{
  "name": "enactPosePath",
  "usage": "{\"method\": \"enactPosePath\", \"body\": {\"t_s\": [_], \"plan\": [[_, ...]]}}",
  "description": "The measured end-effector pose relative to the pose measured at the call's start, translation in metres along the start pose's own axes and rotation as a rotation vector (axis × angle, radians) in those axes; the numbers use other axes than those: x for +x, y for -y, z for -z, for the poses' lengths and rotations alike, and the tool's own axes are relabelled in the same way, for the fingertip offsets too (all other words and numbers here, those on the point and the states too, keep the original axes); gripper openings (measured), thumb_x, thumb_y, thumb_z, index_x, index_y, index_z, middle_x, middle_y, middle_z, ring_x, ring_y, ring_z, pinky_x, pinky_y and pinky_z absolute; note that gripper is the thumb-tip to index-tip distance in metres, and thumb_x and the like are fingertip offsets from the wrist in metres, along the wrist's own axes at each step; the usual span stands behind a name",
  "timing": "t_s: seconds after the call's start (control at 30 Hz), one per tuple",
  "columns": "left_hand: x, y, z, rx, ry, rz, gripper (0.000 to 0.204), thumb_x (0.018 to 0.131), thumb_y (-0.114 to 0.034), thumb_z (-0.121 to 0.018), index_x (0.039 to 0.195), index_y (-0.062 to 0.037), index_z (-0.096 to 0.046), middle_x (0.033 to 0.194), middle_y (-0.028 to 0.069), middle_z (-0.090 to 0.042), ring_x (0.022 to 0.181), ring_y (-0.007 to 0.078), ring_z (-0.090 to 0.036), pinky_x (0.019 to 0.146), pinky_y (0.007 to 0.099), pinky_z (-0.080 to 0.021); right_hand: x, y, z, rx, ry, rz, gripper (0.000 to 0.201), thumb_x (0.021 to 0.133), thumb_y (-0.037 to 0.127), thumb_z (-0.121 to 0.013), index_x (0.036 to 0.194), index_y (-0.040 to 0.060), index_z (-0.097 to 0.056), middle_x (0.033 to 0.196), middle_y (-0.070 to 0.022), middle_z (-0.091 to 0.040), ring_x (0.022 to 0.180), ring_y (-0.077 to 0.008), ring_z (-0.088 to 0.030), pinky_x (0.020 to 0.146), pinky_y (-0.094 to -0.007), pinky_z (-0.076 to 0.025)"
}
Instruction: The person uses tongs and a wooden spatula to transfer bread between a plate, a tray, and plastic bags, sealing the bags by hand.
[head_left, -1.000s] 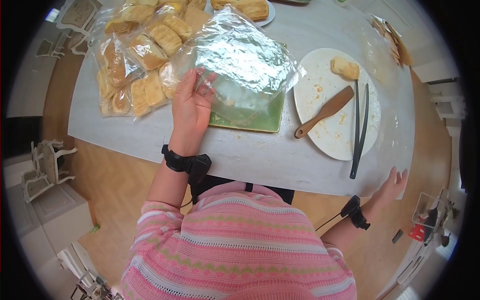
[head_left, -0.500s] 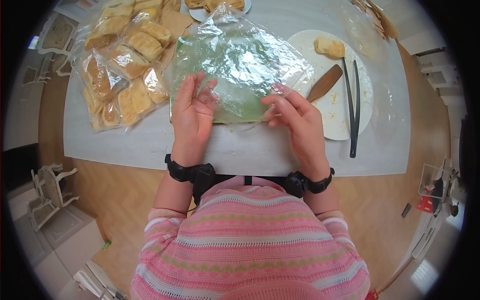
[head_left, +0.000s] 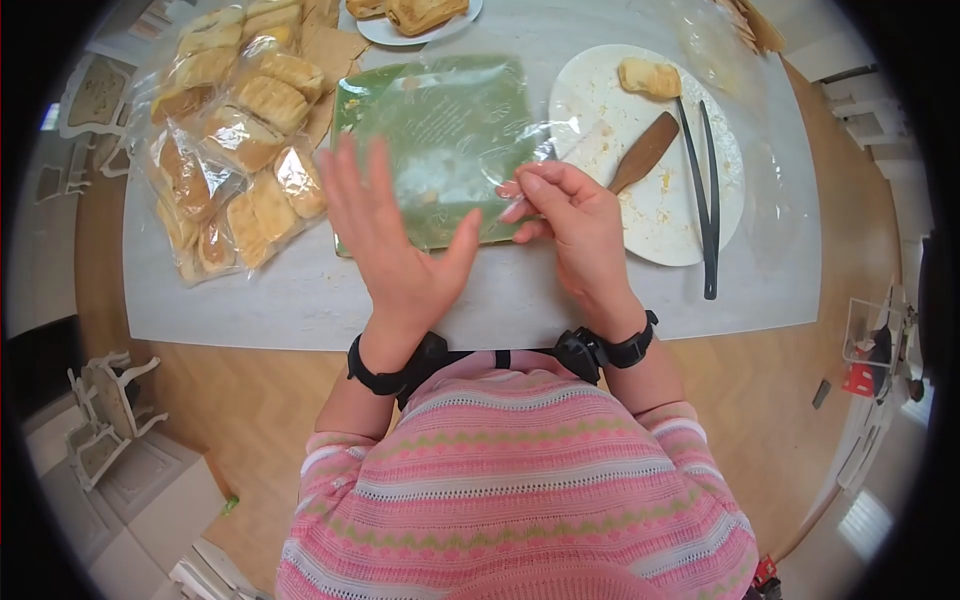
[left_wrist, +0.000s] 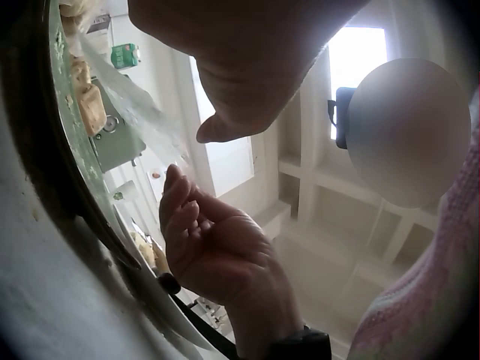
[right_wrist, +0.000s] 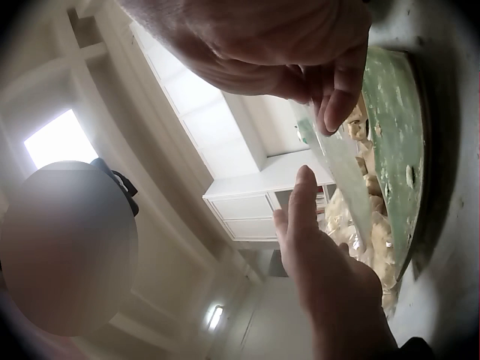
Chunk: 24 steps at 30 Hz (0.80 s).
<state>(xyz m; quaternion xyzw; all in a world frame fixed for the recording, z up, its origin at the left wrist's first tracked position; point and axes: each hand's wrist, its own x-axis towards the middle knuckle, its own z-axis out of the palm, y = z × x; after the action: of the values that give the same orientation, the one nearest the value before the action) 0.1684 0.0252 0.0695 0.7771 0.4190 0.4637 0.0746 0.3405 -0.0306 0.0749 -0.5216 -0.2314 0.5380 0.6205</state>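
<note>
A clear plastic bag (head_left: 440,130) hangs over the green rectangular plate (head_left: 365,85). The right hand (head_left: 583,235) pinches the bag's near edge between thumb and fingers; the right wrist view shows this pinch with the sheet (right_wrist: 345,176) hanging from the fingertips. Beside it the left hand (head_left: 405,260) is spread, fingers straight and thumb out, over the plate's near left part, holding nothing visible. In the left wrist view the right hand (left_wrist: 225,255) also grips the thin plastic (left_wrist: 131,101).
Several bagged pastries (head_left: 260,215) lie on the left. On the right, a white plate (head_left: 590,90) bears a wooden spatula (head_left: 648,150), black tongs (head_left: 711,230) and one pastry (head_left: 648,77). A smaller plate with pastries (head_left: 425,14) stands at the back.
The right hand came in from the far right and now pinches the bag. The left hand let go of the bag and spread its fingers. The bag has been lowered toward the green plate.
</note>
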Motion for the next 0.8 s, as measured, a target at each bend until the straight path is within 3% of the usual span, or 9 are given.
{"method": "enactPosePath", "body": {"t_s": [0.13,0.23,0.37,0.43,0.47,0.53,0.63,0.73,0.8], "plan": [[0.000,0.003,-0.006,0.081,0.251,-0.096,0.065,0.073,-0.022,-0.077,0.134,-0.0080,-0.060,0.149,0.0200,-0.045,0.144,0.0446,-0.033,0.112,0.0601,-0.025,0.003,-0.004,-0.001,-0.054,0.039,0.017,0.023,0.098,0.011,-0.063,0.115,-0.0038,-0.065,0.099,-0.0098,-0.073,0.077,-0.0122,-0.069,0.060,-0.0220,-0.055],[0.003,-0.006,-0.004,0.071,0.316,-0.086,0.058,0.074,-0.014,-0.074,0.131,-0.0081,-0.062,0.144,0.0148,-0.054,0.141,0.0407,-0.040,0.112,0.0560,-0.029,0.002,-0.003,0.000,-0.067,0.051,0.006,0.022,0.097,0.011,-0.063,0.113,-0.0049,-0.066,0.096,-0.0102,-0.074,0.075,-0.0119,-0.069,0.060,-0.0226,-0.055],[-0.001,0.001,-0.009,0.105,0.325,-0.138,0.051,0.076,-0.010,-0.070,0.127,-0.0074,-0.064,0.136,0.0139,-0.060,0.136,0.0377,-0.048,0.110,0.0543,-0.033,0.001,-0.004,0.001,-0.107,0.051,0.001,0.020,0.097,0.009,-0.062,0.109,-0.0056,-0.068,0.093,-0.0106,-0.074,0.074,-0.0113,-0.069,0.060,-0.0230,-0.056],[-0.002,0.010,-0.012,0.066,0.296,-0.128,0.041,0.079,-0.002,-0.064,0.119,-0.0061,-0.069,0.124,0.0129,-0.068,0.126,0.0341,-0.058,0.105,0.0480,-0.041,0.000,-0.005,0.003,-0.120,0.058,-0.001,0.019,0.097,0.009,-0.062,0.109,-0.0059,-0.068,0.093,-0.0105,-0.074,0.073,-0.0112,-0.069,0.060,-0.0229,-0.056],[-0.001,0.012,-0.012,0.064,0.297,-0.131,0.041,0.079,-0.002,-0.064,0.119,-0.0061,-0.069,0.124,0.0129,-0.068,0.126,0.0341,-0.058,0.105,0.0480,-0.041,-0.001,-0.005,0.004,-0.137,0.056,0.003,0.019,0.097,0.008,-0.062,0.109,-0.0056,-0.068,0.093,-0.0104,-0.074,0.073,-0.0110,-0.069,0.060,-0.0230,-0.056],[0.003,0.013,-0.011,0.005,0.209,-0.071,0.027,0.084,-0.001,-0.061,0.109,-0.0045,-0.072,0.107,0.0143,-0.072,0.114,0.0333,-0.065,0.101,0.0513,-0.044,-0.003,-0.003,0.007,-0.153,0.051,0.008,0.018,0.097,0.008,-0.062,0.109,-0.0053,-0.068,0.093,-0.0103,-0.074,0.073,-0.0109,-0.069,0.061,-0.0232,-0.056],[0.011,0.011,-0.007,0.055,0.190,-0.041,0.025,0.085,0.000,-0.061,0.108,-0.0040,-0.072,0.103,0.0149,-0.073,0.108,0.0334,-0.068,0.096,0.0489,-0.048,-0.007,0.002,0.016,-0.220,0.086,-0.031,0.019,0.099,0.008,-0.061,0.113,-0.0044,-0.066,0.098,-0.0101,-0.073,0.079,-0.0110,-0.068,0.066,-0.0228,-0.055],[0.015,0.010,-0.007,0.144,0.176,-0.098,0.025,0.085,0.000,-0.063,0.108,-0.0035,-0.072,0.101,0.0154,-0.073,0.104,0.0339,-0.068,0.093,0.0475,-0.050,-0.016,0.008,0.032,-0.220,0.064,0.074,0.018,0.097,0.007,-0.062,0.111,-0.0029,-0.068,0.093,-0.0097,-0.074,0.075,-0.0115,-0.070,0.065,-0.0234,-0.056],[0.015,0.011,-0.008,0.160,0.174,-0.112,0.024,0.084,0.000,-0.063,0.107,-0.0033,-0.072,0.100,0.0154,-0.073,0.102,0.0335,-0.068,0.091,0.0460,-0.051,-0.029,0.025,0.049,-0.482,-0.095,0.307,0.023,0.096,0.006,-0.064,0.116,-0.0017,-0.068,0.097,-0.0085,-0.074,0.083,-0.0114,-0.070,0.067,-0.0235,-0.056]]}}
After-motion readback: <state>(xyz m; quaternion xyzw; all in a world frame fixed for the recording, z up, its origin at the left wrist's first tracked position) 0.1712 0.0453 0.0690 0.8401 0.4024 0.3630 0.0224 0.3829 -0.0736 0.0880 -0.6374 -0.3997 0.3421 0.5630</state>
